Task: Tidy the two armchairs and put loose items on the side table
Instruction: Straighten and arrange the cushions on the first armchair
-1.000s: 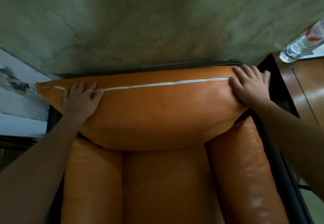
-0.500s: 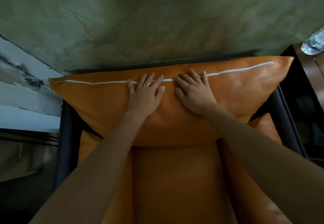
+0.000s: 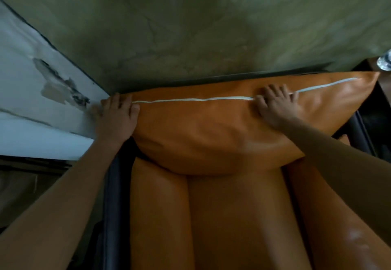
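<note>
- Gripping the far left corner of the orange cushion (image 3: pixel 211 134) with the left hand (image 3: pixel 115 119): fingers close together and curled over the far edge, thumb on the near face
- Pressing on the cushion's top edge, right of centre, with the right hand (image 3: pixel 275 105); fingers (image 3: pixel 284 92) spread, laid across the white strip (image 3: pixel 179 100) (a zip, by the look of it)
- Standing on edge at the far end of the armchair (image 3: pixel 232 216), just in front of the green wall (image 3: pixel 190 26), with the lower bulge resting on the seat
- Jutting with its right corner past the chair's dark frame (image 3: pixel 115 195) toward the side table (image 3: pixel 386 81)
- On that table, far right, a clear bottle (image 3: pixel 385 61), mostly cut off by the edge of view
- Far left, beside the left hand, a pale panel (image 3: pixel 31 79) with grey marks
</note>
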### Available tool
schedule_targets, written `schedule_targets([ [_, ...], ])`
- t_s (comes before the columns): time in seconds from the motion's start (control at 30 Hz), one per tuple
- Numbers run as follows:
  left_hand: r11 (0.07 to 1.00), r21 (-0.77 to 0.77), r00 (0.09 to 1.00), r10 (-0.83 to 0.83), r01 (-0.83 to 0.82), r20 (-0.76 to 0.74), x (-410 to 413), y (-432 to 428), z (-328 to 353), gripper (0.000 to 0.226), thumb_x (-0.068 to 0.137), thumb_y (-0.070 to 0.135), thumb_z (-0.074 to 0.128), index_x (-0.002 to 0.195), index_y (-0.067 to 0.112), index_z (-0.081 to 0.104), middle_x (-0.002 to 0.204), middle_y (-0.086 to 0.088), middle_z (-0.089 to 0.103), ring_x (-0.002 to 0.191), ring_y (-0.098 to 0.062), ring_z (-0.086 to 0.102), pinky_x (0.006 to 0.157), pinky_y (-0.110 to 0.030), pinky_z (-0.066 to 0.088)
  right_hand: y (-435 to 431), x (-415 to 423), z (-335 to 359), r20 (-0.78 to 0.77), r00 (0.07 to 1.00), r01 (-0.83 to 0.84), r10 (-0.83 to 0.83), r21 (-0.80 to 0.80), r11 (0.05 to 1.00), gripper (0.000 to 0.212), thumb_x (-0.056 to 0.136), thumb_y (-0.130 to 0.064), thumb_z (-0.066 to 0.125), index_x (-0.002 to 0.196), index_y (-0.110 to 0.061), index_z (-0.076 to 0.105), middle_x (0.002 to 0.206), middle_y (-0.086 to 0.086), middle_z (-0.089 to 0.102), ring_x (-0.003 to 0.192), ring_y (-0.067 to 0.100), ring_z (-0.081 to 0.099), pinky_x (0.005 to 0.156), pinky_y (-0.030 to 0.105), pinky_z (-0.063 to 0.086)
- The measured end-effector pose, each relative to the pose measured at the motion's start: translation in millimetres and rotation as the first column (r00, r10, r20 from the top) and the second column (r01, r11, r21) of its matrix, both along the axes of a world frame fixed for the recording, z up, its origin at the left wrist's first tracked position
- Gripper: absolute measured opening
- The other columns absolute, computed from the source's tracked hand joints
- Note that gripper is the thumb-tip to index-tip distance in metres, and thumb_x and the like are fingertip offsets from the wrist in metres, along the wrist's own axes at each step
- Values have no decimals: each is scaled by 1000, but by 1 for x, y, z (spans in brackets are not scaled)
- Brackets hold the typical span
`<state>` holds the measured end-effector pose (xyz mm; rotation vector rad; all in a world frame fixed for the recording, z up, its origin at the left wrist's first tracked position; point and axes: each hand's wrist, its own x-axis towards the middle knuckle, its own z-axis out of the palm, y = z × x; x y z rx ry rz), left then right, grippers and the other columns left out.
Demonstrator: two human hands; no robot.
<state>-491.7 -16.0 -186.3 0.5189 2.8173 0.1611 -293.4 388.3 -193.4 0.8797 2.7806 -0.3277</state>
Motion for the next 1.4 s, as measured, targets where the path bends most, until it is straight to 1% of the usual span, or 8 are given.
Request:
schedule_targets([
  [0.17,932,31,931,-358,361,-69,42,40,-3,54,106,55,19,156,38,24,166,0,22,154,-27,15,117,-66,2,-150,-38,0,-106,916,-397,386,-128,909,59,104,-52,28,159,-30,23,167,0,20,155,20,9,123,50,0],
  [0.27,946,53,947,-316,319,-55,33,22,-30,59,104,55,11,159,34,18,167,-4,19,154,-27,13,122,-58,7,-178,-35,-13,-139,896,-434,422,-71,898,60,105,-55,23,160,-32,17,168,-3,15,156,19,4,125,48,-3],
  [0.47,977,-2,974,-211,212,-88,12,-22,-25,71,101,56,5,158,19,24,165,-13,24,151,-34,20,119,-61,12,-68,39,-19,-84,996,-33,44,128,991,60,102,-52,22,158,-31,27,168,-1,20,156,20,9,125,51,2],
  [0.6,959,8,943,-278,284,-183,70,4,0,69,101,51,24,158,12,23,165,-16,18,153,-35,15,117,-65,6,-31,97,-6,-139,962,253,-233,151,956,66,100,-51,22,158,-21,26,169,7,13,156,26,4,123,58,3],
  [0.77,845,177,859,-474,505,-192,204,89,-32,65,101,50,36,158,19,28,168,-4,17,155,-23,14,121,-57,6,-120,116,-39,-232,941,-211,247,170,963,59,104,-47,35,158,-24,28,167,6,19,156,25,10,124,52,5],
  [1.07,921,229,887,-202,317,-415,198,111,-135,58,105,44,33,159,30,15,164,5,10,153,-22,16,123,-39,-1,3,146,-124,-458,855,-88,245,337,937,58,104,-44,35,157,-23,29,164,4,21,154,19,7,124,45,1],
  [1.27,942,269,969,230,-199,-90,292,84,-134,64,105,44,31,160,18,11,168,-12,3,155,-32,5,118,-66,17,16,210,-104,-429,888,219,-168,74,973,68,104,-53,26,161,-22,9,169,11,4,156,33,-1,120,65,2],
  [1.4,944,319,986,-38,88,-160,332,130,-125,65,104,47,31,160,31,2,167,-6,-2,155,-28,-1,117,-68,11,-68,200,-104,-519,853,-54,46,0,999,70,101,-52,37,159,-18,20,168,13,7,155,37,2,122,60,0],
])
